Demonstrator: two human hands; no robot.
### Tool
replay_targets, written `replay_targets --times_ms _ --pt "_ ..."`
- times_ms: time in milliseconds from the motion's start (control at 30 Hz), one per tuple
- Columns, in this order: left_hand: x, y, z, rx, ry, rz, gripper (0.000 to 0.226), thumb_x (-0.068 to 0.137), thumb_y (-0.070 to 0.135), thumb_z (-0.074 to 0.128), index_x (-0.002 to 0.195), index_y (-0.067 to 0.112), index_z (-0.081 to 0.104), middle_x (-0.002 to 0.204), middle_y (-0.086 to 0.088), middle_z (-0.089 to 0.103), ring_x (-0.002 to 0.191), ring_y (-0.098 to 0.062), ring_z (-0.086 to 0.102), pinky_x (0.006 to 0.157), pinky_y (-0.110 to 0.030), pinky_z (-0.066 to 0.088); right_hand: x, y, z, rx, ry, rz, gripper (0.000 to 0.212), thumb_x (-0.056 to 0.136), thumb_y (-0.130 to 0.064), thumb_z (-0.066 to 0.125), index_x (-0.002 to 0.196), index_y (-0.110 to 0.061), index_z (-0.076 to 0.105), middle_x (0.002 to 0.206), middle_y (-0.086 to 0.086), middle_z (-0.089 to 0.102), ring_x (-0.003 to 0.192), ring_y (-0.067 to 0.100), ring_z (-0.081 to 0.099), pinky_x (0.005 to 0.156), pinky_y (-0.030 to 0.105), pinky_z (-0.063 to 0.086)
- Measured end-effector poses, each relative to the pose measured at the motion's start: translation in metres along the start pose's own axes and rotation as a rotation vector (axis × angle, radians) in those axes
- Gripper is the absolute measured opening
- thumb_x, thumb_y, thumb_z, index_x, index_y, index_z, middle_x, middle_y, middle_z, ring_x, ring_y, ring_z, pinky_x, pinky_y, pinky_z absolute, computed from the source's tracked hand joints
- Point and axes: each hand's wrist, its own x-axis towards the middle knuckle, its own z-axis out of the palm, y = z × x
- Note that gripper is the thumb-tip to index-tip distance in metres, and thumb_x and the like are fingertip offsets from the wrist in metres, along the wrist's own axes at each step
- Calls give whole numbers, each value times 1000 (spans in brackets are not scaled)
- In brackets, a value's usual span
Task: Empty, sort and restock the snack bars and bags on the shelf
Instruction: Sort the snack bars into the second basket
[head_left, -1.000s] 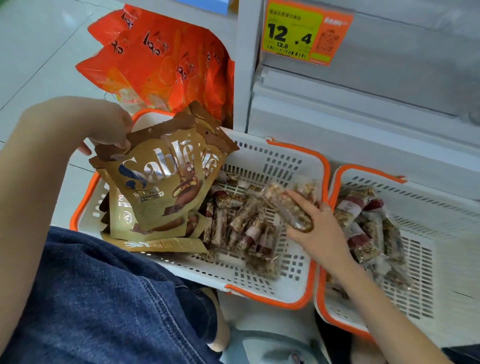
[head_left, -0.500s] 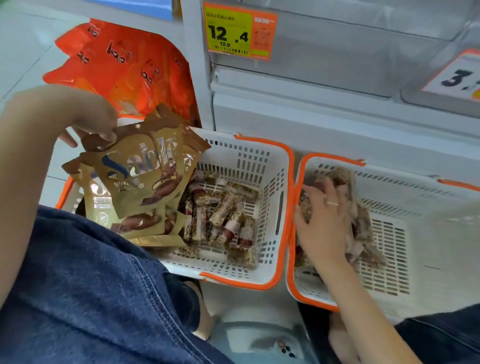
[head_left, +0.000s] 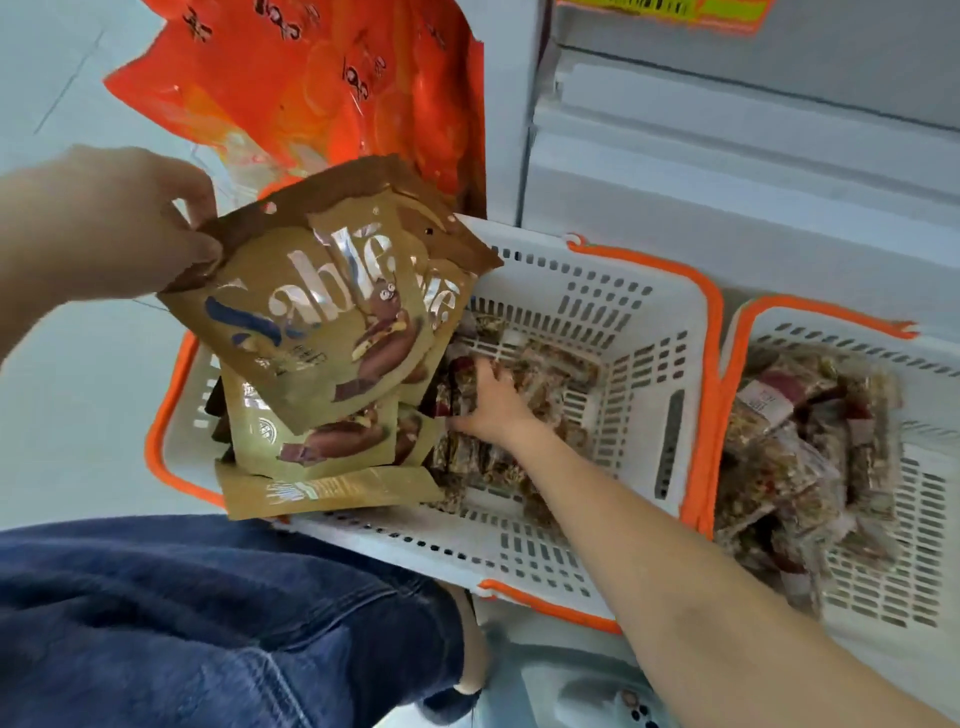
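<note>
Head view: sorting midway. Your left hand (head_left: 111, 228) pinches gold bags (head_left: 332, 332) by top edge above left basket (head_left: 613, 525). Right hand (head_left: 491, 405), fingers spread, reaches into bars (head_left: 524, 379) there; grip unclear. Right basket (head_left: 893, 561) holds sorted bars. Restocking shelf (head_left: 727, 171) remains.

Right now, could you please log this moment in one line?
left hand: holds gold bags | right hand: on snack bars in left basket
</note>
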Motion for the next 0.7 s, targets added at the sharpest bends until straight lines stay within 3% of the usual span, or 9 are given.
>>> replay_targets --times_ms 67,167,300,400,500,600,700 --pt "-8 16 -7 -19 26 -10 26 79 7 67 65 20 51 71 -14 64 71 -41 60 74 -52 53 17 -3 7 26 -12 59 104 85 -39 69 152 -25 -9 159 17 -6 135 38 36 102 41 40" --pt "-4 18 1 47 29 -9 26 82 12 64 65 22 46 80 -12 64 73 -34 56 73 -43 50 36 -9 17 31 -26 137 103 86 -35 66 150 -33 -15 158 15 -17 122 41 50 89 43 53" --pt "0 14 16 160 -44 -31 7 86 23 58 82 25 54 92 -10 63 82 -33 55 72 -38 46 49 -22 30 65 -1 243 100 89 -14 62 150 -37 -15 156 12 -25 138 45 26 98 41 45" --pt "5 15 25 201 -105 -37 6 88 24 56 93 20 56 93 -9 60 82 -32 56 68 -34 41 54 -17 38 146 76 243 97 89 -17 64 151 -37 -7 158 9 -19 141 44 19 101 43 40" --pt "8 16 28 208 -135 -14 4 87 26 57 90 23 55 93 -8 60 83 -32 57 73 -38 47 52 -9 41 289 175 155 89 85 -18 67 152 -33 10 158 10 -5 141 43 17 111 53 30" --pt "11 13 28 190 -141 1 6 85 26 58 84 25 53 91 -9 60 83 -34 57 77 -42 50 46 -1 41 320 152 111 95 81 -23 75 150 -41 12 158 4 -13 142 41 16 111 50 32" --pt "12 10 24 177 -137 13 9 83 23 61 78 23 53 90 -9 61 83 -34 57 79 -44 50 36 3 33 350 141 77 101 73 -29 81 148 -44 15 159 9 -8 144 38 10 111 49 31"
